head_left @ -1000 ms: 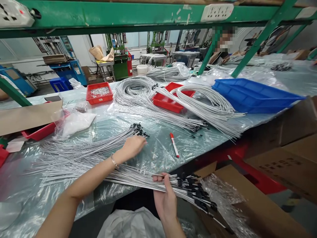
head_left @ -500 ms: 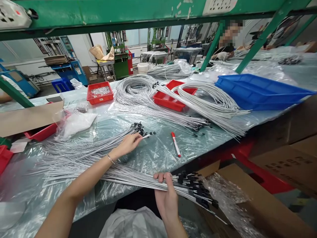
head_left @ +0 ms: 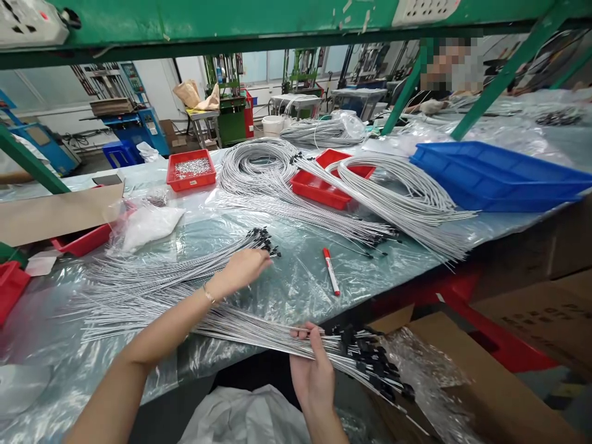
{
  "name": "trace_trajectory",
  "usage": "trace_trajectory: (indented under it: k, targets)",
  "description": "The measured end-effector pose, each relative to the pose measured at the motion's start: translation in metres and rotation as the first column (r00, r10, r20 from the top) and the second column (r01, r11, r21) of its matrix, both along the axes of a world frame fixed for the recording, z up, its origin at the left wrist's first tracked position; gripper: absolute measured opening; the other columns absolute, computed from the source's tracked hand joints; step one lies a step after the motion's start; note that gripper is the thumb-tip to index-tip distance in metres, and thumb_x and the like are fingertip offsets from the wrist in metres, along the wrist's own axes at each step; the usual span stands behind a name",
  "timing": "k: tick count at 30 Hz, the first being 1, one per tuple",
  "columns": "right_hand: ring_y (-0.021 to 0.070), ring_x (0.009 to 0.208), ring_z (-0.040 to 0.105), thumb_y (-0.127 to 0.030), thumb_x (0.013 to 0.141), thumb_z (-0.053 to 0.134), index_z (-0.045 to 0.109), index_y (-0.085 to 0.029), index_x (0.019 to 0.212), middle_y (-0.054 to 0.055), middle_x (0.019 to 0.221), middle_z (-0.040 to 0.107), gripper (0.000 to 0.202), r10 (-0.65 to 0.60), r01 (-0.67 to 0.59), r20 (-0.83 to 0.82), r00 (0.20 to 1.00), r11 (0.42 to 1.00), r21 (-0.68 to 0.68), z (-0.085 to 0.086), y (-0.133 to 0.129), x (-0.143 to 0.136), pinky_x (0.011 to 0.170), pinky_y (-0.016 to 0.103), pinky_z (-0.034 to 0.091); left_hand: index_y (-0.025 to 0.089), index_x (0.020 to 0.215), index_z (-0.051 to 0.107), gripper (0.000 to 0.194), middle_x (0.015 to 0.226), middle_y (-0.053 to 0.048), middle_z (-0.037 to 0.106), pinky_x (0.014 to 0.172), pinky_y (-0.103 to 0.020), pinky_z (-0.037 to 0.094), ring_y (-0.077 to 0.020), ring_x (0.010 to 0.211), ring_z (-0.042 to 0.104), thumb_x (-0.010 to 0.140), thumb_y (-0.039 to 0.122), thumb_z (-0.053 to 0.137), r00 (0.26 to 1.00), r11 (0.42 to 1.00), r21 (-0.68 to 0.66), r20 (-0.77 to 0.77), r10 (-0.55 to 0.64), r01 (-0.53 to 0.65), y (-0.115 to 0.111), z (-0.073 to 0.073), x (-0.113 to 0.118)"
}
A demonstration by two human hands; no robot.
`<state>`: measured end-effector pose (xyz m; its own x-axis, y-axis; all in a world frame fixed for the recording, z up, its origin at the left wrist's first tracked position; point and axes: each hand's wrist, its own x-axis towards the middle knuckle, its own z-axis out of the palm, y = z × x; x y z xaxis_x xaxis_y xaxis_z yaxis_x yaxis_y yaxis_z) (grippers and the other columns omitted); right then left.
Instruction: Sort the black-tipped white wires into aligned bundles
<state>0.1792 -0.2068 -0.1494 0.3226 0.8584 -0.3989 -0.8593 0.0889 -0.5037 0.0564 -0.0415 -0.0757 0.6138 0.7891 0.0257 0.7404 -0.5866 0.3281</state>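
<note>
My right hand (head_left: 314,370) is wrapped round a thick bundle of thin white-grey cables (head_left: 250,333) near its end. Black connectors (head_left: 370,357) fan out past the fingers, over the table's front edge. Farther in, my left hand (head_left: 245,268) has its fingers curled together beside the black ends of a second cable bundle (head_left: 185,259) lying on the table. What the left fingertips pinch, if anything, is hidden. A bracelet circles the left wrist. To the right of this hand lies a red-and-white marker (head_left: 331,272).
Behind are coiled cables (head_left: 259,157), another cable bundle (head_left: 324,219), red trays (head_left: 192,179) and a blue tray (head_left: 499,176). A green shelf beam (head_left: 231,24) crosses overhead. At the lower right are cardboard boxes (head_left: 490,382). A person works at the far right.
My left hand's fingers have curled downward, and the cable ends that stuck out past them no longer show there. The right hand still holds its bundle, whose black ends are spread slightly differently.
</note>
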Motion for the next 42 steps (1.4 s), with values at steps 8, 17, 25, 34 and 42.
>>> trace_trajectory:
  k: [8,17,25,34,42]
  targets:
    - [0.0201,0.090,0.055,-0.043,0.069,0.068,0.057,-0.023,0.069,-0.003,0.070,0.052,0.023,0.079,-0.080,0.024,0.997,0.995,0.057,0.002,-0.002,0.003,0.098,0.046,0.033,0.016,0.076,0.057,0.023,0.074,-0.004,0.061,0.061,-0.025,0.039,-0.0170,0.070,0.056,0.082,0.037,0.048,0.992,0.991,-0.058,0.020,0.124,-0.122,0.053,-0.039,-0.023]
    - [0.0121,0.065,0.046,-0.034,0.069,0.067,0.049,-0.022,0.068,-0.006,0.060,0.041,0.022,0.063,-0.065,0.014,0.998,0.993,0.101,0.006,0.004,0.005,0.093,0.039,0.035,0.016,0.076,0.054,0.019,0.071,-0.003,0.059,0.059,-0.025,0.031,-0.0162,0.067,0.052,0.083,0.032,0.045,0.983,0.983,0.047,0.050,0.176,-0.178,0.044,-0.010,-0.028]
    - [0.0123,0.064,0.045,-0.032,0.066,0.069,0.049,-0.022,0.068,-0.006,0.059,0.042,0.023,0.055,-0.054,-0.015,0.998,0.995,0.083,0.012,0.007,0.005,0.090,0.038,0.035,0.017,0.080,0.050,0.030,0.063,0.000,0.056,0.049,-0.023,0.033,-0.0106,0.048,0.046,0.081,0.047,0.048,0.959,0.862,-0.504,0.270,0.088,0.063,0.039,0.002,-0.015]
    - [0.0123,0.062,0.046,-0.039,0.064,0.071,0.061,-0.022,0.089,-0.007,0.057,0.040,0.032,0.021,-0.020,-0.019,1.000,0.999,0.025,0.011,0.008,0.003,0.082,0.036,0.041,0.015,0.078,0.051,0.033,0.053,0.004,0.046,0.044,-0.019,0.027,-0.0069,0.045,0.038,0.084,0.046,0.046,0.883,0.906,-0.407,0.459,0.093,0.116,-0.019,0.014,0.019]
    - [0.0080,0.061,0.045,-0.036,0.058,0.077,0.060,-0.018,0.066,-0.006,0.060,0.047,0.026,-0.056,0.053,-0.100,0.993,0.998,-0.035,0.006,0.008,0.001,0.064,0.022,0.043,0.019,0.090,0.053,0.020,0.073,-0.002,0.063,0.049,-0.025,0.025,-0.0148,0.056,0.055,0.091,0.022,0.033,0.894,0.903,0.005,-0.138,-0.426,0.431,-0.096,0.023,0.036]
